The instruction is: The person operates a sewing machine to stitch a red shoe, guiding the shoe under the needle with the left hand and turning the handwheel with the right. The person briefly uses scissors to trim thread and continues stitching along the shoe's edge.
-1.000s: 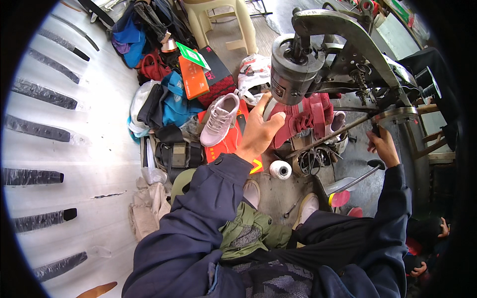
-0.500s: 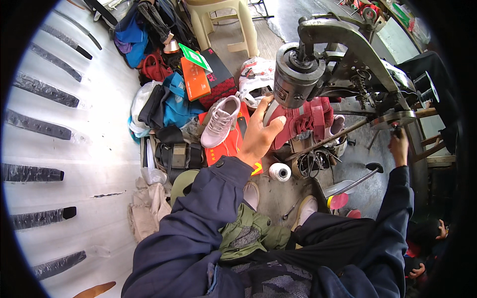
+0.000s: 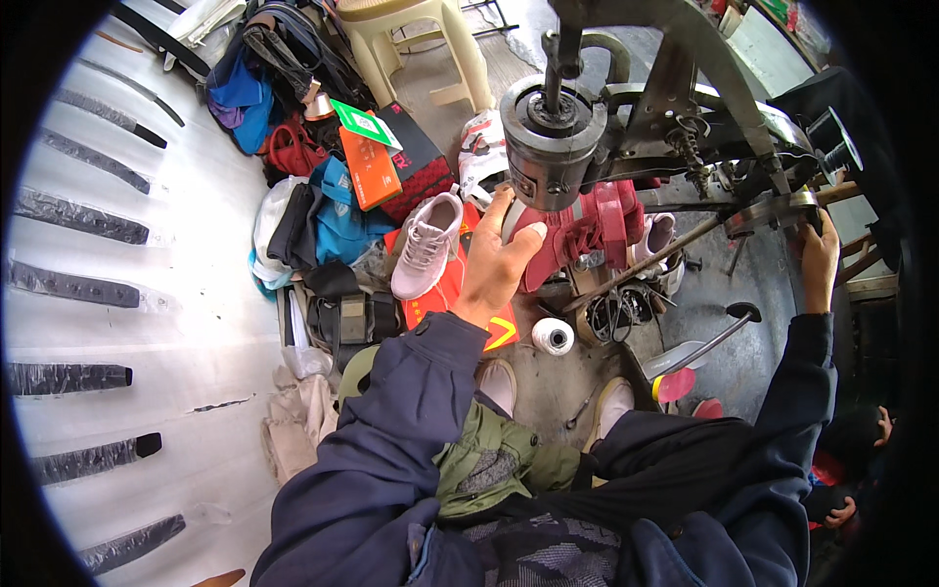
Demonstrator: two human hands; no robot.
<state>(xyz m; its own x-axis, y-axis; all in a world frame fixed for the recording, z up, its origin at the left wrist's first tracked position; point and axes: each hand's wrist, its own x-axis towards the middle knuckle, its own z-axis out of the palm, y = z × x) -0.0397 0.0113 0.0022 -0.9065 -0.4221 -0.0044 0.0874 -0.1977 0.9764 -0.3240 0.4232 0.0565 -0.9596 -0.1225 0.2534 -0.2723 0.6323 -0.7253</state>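
Observation:
A dark red lace-up shoe (image 3: 585, 233) sits under the round metal head (image 3: 554, 147) of a shoe-stitching machine. My left hand (image 3: 497, 259) grips the shoe's pale-soled toe end, thumb on top; the fingers under it are partly hidden. At the machine's right side, my right hand (image 3: 820, 256) is closed on the edge of the hand wheel (image 3: 768, 215); its handle is hidden by my fingers. A metal spool (image 3: 831, 142) of thread stands on the machine beyond that hand. A pale pink sneaker (image 3: 427, 245) rests on a red box just left of my left hand.
A white thread cone (image 3: 553, 337) lies on the floor before my feet. Bags, an orange box (image 3: 369, 168) and a cream plastic stool (image 3: 419, 29) crowd the far left. A metal rod with a round black end (image 3: 743, 312) juts up below the wheel. Another person's hands (image 3: 841, 511) show lower right.
My right hand has moved up and outward around the wheel's edge, turning it. The rod in the machine head looks higher and longer. My left hand still grips the shoe; the whole view has shifted slightly.

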